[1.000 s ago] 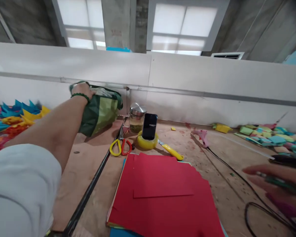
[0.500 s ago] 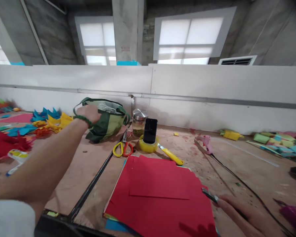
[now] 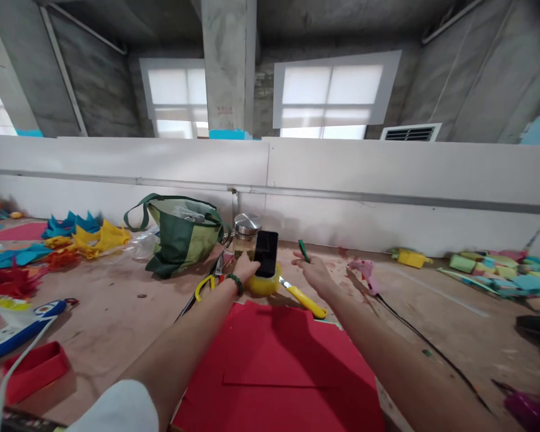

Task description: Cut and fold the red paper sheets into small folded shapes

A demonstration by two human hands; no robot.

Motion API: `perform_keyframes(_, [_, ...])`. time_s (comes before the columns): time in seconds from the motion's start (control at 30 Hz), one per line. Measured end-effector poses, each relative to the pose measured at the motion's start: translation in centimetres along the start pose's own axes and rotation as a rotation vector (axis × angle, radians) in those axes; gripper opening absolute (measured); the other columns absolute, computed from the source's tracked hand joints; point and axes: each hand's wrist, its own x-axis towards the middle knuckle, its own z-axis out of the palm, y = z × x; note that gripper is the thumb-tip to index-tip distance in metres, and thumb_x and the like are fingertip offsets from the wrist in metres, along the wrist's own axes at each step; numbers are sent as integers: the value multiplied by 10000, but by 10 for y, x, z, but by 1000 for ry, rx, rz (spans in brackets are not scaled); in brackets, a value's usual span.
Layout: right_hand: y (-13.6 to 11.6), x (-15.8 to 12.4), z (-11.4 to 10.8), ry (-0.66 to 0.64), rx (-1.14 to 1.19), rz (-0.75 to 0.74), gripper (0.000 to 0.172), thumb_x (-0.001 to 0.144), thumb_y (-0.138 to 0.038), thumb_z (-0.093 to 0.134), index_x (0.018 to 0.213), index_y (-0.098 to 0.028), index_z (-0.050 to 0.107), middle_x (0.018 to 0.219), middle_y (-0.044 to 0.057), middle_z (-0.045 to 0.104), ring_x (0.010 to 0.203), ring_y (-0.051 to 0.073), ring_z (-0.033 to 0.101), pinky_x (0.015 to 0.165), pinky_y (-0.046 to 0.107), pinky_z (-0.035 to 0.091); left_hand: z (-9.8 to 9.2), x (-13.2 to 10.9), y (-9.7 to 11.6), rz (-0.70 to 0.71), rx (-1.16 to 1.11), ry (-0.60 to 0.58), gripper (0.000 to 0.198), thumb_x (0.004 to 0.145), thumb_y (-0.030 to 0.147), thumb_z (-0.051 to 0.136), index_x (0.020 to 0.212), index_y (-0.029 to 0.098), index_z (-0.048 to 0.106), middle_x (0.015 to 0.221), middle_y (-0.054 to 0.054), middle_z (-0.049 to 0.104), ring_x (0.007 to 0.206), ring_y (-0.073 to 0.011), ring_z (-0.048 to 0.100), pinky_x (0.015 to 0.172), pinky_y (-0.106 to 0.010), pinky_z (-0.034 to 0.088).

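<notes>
One phone [image 3: 266, 253] stands beyond the red paper [image 3: 274, 363], left hand [image 3: 245, 268] at its edge, grip unclear; right hand [image 3: 317, 273] half-curled, holding a green stick [image 3: 303, 248]. Likely slick and rigid, it's best held by both sides.

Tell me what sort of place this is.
Probably a craft workshop: red paper sheets, a yellow-handled utility knife and a pink hot-glue gun lie on a shared worktable.
</notes>
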Motion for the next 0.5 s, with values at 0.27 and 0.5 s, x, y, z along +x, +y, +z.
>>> perform_keyframes(0.27, [17,44,64,-60,-82,-48,312,924,-332,578,1188,-168,582,1200,75,597,992,222,618,824,408,536,17,6,-37,138,-140,-51,306,926,316,568,1195,171,563,1205,-92,587,1013,-217,609,860,-426,524])
perform_keyframes(0.5, [26,45,68,-61,-262,-116,304,931,-329,570,1191,-172,580,1203,81,602,996,211,622,840,413,531,20,10,-47,137,-148,-66,312,919,324,578,1185,160,567,1184,-88,594,1003,-219,611,850,-427,526])
